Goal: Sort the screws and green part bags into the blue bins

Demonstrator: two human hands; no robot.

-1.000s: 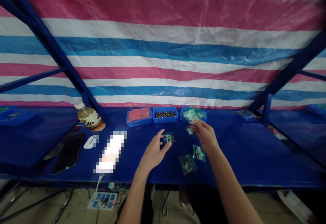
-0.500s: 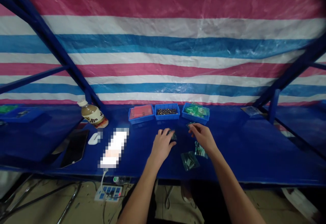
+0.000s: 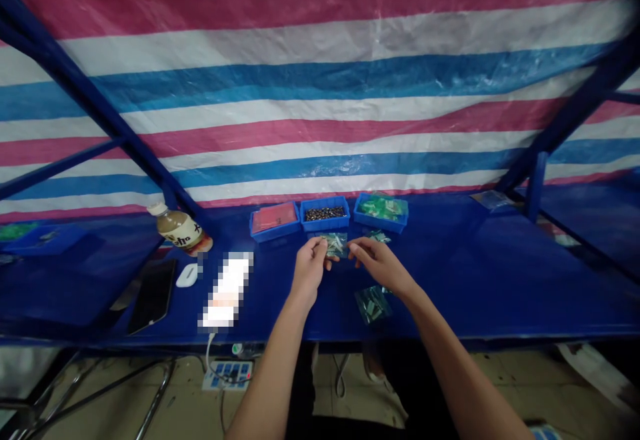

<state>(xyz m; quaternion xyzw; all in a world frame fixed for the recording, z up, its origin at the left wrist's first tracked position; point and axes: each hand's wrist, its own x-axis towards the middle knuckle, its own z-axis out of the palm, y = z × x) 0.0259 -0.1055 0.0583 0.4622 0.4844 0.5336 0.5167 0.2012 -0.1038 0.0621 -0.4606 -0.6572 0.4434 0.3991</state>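
My left hand pinches the left side of a small clear plastic bag, lifted just above the table. Pale, slim pieces show inside it, too small to name. My right hand has its thumb and fingertips closed at the bag's right edge. Beyond the right hand lies a similar small bag. Nearer to me, a further bag with pale pieces rests flat, and part of another is hidden by my right wrist.
Along the back stand blue bins with red packets, small metal parts and green-tinted bags. At left are a drink bottle, a white case, a dark tablet-like slab and a pixelated bright device with a cable.
My left hand has raised a bag from the table. My right hand has come in to its edge, leaving another bag lying near the right bin. The view has tilted slightly.
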